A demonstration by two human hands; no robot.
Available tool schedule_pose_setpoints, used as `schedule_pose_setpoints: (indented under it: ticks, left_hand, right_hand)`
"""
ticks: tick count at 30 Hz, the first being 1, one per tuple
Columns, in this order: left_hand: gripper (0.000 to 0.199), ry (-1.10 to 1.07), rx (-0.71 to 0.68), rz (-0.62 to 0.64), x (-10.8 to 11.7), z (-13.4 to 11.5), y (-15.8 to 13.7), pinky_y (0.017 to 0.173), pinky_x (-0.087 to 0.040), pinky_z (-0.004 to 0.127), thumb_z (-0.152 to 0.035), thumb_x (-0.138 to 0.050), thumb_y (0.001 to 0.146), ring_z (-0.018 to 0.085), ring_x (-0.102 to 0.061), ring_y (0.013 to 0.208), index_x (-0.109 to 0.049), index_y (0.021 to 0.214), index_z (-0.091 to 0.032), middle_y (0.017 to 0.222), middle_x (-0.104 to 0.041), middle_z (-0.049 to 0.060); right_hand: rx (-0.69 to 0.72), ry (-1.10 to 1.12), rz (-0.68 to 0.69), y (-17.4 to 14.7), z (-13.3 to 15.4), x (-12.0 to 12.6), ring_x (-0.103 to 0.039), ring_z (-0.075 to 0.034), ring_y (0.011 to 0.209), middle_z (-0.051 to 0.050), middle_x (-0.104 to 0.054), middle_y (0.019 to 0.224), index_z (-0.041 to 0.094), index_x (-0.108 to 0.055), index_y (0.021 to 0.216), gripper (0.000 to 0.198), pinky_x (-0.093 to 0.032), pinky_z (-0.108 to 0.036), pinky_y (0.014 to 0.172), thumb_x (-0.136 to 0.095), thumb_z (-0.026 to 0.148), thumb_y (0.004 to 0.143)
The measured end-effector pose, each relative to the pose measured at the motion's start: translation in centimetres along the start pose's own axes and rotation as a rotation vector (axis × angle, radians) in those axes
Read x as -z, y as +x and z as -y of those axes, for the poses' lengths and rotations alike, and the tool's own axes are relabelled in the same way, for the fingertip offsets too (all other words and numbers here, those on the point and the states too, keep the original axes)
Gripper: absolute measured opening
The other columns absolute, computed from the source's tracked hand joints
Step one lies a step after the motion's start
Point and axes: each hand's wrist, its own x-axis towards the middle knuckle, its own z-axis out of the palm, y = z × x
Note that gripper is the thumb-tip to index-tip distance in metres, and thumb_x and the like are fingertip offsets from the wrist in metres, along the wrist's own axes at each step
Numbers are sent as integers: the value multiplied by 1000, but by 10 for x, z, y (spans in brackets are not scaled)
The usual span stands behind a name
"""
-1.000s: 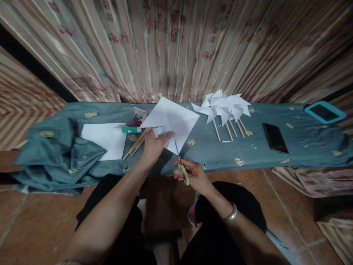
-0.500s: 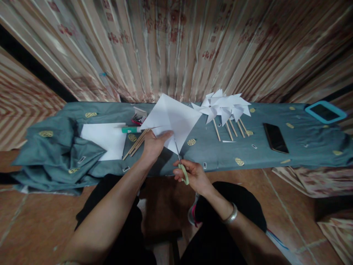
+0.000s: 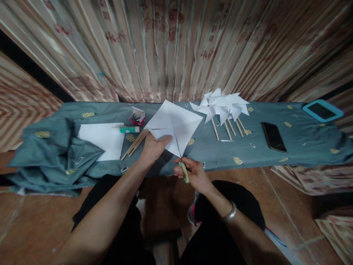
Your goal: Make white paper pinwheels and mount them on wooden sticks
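Note:
Pinched by its lower left side, a white square of paper (image 3: 182,119) is held in my left hand (image 3: 156,146), thumb on top. It is turned like a diamond, with one slit on the left and another running in from the near corner. My right hand (image 3: 193,172) grips scissors (image 3: 184,172) with pale green handles. Their blades point away from me at the near corner and are mostly hidden by the paper and my fingers. Wooden sticks (image 3: 135,146) lie beside my left hand.
White paper pinwheels (image 3: 220,105) on sticks lie at the back right. Further right are a phone (image 3: 274,137) and a blue-framed tablet (image 3: 322,110). On the left are white paper (image 3: 103,136), a green glue stick (image 3: 129,129) and an open small box (image 3: 137,117). A curtain (image 3: 171,51) hangs behind.
The scissors' blades, seen within the slit earlier, are now back near the paper's near corner. The paper has tilted and come slightly closer to me; my left hand keeps its hold.

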Motion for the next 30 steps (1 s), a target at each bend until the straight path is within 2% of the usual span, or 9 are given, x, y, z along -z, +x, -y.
schedule_pose_setpoints:
  ticks: [10, 16, 23, 30]
  left_hand:
    - [18, 19, 0, 25, 2, 5, 0, 67, -53, 32, -23, -76, 58, 22, -65, 72, -70, 74, -18, 77, -71, 4]
    - [20, 26, -3, 44, 1, 5, -3, 66, -54, 32, -22, -76, 57, 21, -65, 71, -71, 75, -15, 78, -72, 6]
    - [22, 29, 10, 53, 1, 3, -4, 67, -56, 33, -24, -76, 57, 22, -66, 70, -72, 76, -14, 77, -72, 7]
    - [23, 72, 32, 94, 2, 5, -7, 72, -55, 32, -25, -74, 59, 20, -65, 74, -71, 79, -12, 81, -72, 6]
  right_hand:
    - [-42, 50, 7, 2, 0, -2, -57, -12, 51, 4, -60, 56, 19, -65, 86, 39, -49, -25, 52, -78, 48, 64]
    - [-11, 64, -16, 5, -3, -2, -58, -12, 52, 2, -64, 62, 18, -66, 90, 39, -47, -24, 51, -77, 45, 66]
    - [-44, 109, -30, 5, 0, -4, -55, -10, 48, 3, -62, 57, 17, -66, 81, 39, -49, -24, 50, -81, 46, 59]
    - [3, 109, -14, 6, -3, 0, -58, -11, 50, 1, -66, 64, 17, -69, 89, 40, -48, -24, 50, -79, 46, 63]
